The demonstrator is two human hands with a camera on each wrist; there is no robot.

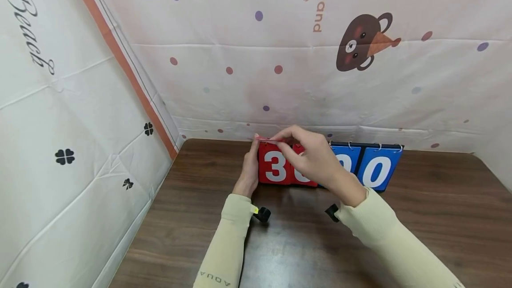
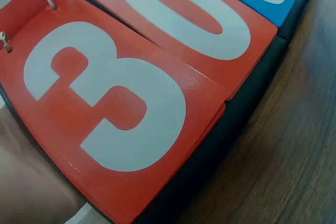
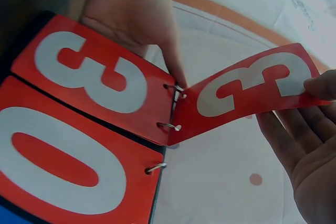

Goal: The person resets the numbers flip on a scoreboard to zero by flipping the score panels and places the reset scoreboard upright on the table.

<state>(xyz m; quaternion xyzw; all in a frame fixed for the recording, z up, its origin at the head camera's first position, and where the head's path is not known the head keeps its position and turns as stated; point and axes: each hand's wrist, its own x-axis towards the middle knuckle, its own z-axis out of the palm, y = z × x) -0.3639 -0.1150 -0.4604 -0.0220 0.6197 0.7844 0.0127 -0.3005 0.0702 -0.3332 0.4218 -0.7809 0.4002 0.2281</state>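
A flip scoreboard [image 1: 362, 160] with red number cards at left and blue ones at right leans upright at the table's back. My left hand [image 1: 249, 170] grips its left edge, its fingers partly hidden behind the board. Above the top rings, my right hand [image 1: 314, 157] pinches a lifted red card [image 3: 247, 85] between thumb and fingers; that card shows a 3 in the right wrist view. Beneath it hangs a red 3 card [image 2: 105, 98], beside a red 0 card [image 2: 189, 14]. A blue 0 card [image 1: 376, 168] is at the right end.
The brown wooden table [image 1: 304, 252] runs up to a patterned cloth wall [image 1: 224, 92] right behind the board. Another cloth [image 1: 92, 208] hangs along the left side. A black wrist device [image 1: 262, 214] sits at the left cuff, another [image 1: 333, 212] at the right.
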